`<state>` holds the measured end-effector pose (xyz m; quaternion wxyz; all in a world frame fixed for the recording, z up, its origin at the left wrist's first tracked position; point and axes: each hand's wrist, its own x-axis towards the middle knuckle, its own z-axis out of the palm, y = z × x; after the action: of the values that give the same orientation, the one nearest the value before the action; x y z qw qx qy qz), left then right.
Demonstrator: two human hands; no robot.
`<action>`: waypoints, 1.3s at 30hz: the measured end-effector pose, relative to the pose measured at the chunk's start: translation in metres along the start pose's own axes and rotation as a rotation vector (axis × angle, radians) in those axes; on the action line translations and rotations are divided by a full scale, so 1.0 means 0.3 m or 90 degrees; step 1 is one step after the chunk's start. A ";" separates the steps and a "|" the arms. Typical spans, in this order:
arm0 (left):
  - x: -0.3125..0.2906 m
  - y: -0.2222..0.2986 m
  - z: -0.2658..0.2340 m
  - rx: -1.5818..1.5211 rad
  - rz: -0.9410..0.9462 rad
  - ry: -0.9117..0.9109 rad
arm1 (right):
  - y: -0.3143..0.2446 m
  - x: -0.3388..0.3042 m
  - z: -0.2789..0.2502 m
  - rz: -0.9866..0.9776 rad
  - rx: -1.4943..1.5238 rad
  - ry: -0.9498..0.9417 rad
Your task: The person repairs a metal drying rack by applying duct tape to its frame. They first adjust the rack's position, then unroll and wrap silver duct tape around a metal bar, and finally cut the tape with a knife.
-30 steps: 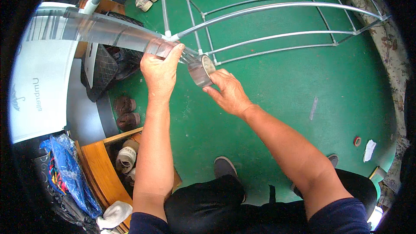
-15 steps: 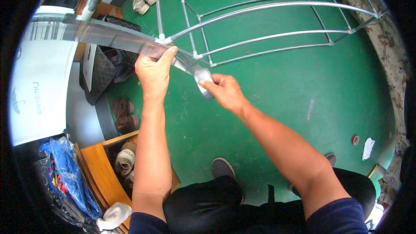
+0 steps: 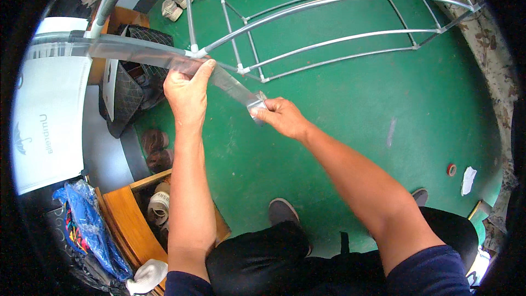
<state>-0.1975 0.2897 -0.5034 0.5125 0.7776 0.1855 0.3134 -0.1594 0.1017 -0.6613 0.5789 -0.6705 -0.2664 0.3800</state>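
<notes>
A long see-through plastic strip (image 3: 234, 86) runs along a grey tube from the upper left, past the frame's corner, down to the right. My left hand (image 3: 188, 96) pinches it between thumb and fingers just below a white corner joint (image 3: 195, 52) of the metal tube frame (image 3: 329, 1). The strip's shiny, pale lower end is gripped by my right hand (image 3: 280, 117), thumb on top. Whether that end is folded or wound up I cannot tell. Between my hands the strip looks stretched and fairly straight. My left fingertips are partly hidden behind it.
The frame spreads over the green floor (image 3: 339, 159). Left of me stand a wooden shoe cabinet (image 3: 131, 214), a blue plastic-wrapped bundle (image 3: 90, 230), a white printed panel (image 3: 52, 120) and a dark quilted bag (image 3: 129, 96). A tape roll (image 3: 451, 170) lies at the right.
The frame and the panel sit slightly lower left in view. My right hand has shifted slightly, and the strip's end in it now shows a narrower, shinier edge. Both grips stay closed.
</notes>
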 end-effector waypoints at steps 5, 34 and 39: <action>-0.001 -0.015 -0.012 0.017 -0.017 0.013 | 0.078 -0.083 -0.031 -0.211 -0.130 0.062; 0.009 -0.005 -0.008 0.052 0.000 0.007 | -0.042 0.238 -0.019 0.222 -0.253 0.013; 0.014 -0.020 -0.028 0.043 0.014 -0.008 | -0.089 0.266 -0.026 0.248 -0.251 0.043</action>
<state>-0.2001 0.3005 -0.5053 0.4835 0.7985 0.1844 0.3077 -0.1053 0.1659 -0.6510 0.3618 -0.8211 -0.1820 0.4022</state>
